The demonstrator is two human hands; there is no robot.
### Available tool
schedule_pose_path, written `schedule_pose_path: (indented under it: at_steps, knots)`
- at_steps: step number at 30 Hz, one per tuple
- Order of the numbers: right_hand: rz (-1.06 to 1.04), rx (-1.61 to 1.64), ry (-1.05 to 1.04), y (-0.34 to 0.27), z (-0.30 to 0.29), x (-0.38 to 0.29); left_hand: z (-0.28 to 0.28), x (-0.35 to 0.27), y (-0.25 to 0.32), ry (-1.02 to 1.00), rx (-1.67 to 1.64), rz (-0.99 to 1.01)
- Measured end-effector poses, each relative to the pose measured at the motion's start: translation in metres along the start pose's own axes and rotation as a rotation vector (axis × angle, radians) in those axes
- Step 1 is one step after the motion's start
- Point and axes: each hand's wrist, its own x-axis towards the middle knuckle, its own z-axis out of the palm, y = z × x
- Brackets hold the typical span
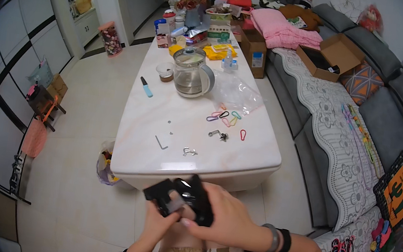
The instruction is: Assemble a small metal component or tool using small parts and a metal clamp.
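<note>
Above my lap, just off the near edge of the table, both hands hold a glossy black object (191, 195) with blocky parts; blur hides its exact kind. My left hand (161, 217) grips its lower left side, and my right hand (227, 216) wraps its right side. On the white marble-look table (141, 160) ahead lie a hex key (161, 143), a small heap of silver metal hardware (190, 151) and two tiny grey pieces (169, 122). Farther right sits a metal fitting (219, 135), near a red bulb-shaped pin (242, 135) and several coloured pins (224, 117).
A glass electric kettle (189, 79) stands mid-table, with a small cup (165, 72), a blue-handled tool (146, 87) and a clear plastic bag (237, 94) around it. A lined bin (107, 166) is left of the table. The grey sofa (306, 173) runs along the right.
</note>
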Motion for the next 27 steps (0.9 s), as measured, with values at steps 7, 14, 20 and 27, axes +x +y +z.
schedule_pose_path:
  at_steps: [7,14,20,27]
  knots:
    - [-0.277,0.106,0.285,-0.020,0.060,0.103,-0.040,0.066,0.029,0.452,0.826,0.671]
    - [-0.278,0.031,0.156,-0.009,0.125,0.168,-0.112,0.162,-0.030,0.184,0.486,0.311]
    - [-0.177,0.075,0.367,0.072,0.078,0.176,-0.108,0.186,-0.024,0.188,0.269,0.398]
    - [0.036,-0.138,0.404,0.164,0.010,0.145,-0.102,0.182,-0.020,0.094,-0.055,0.433]
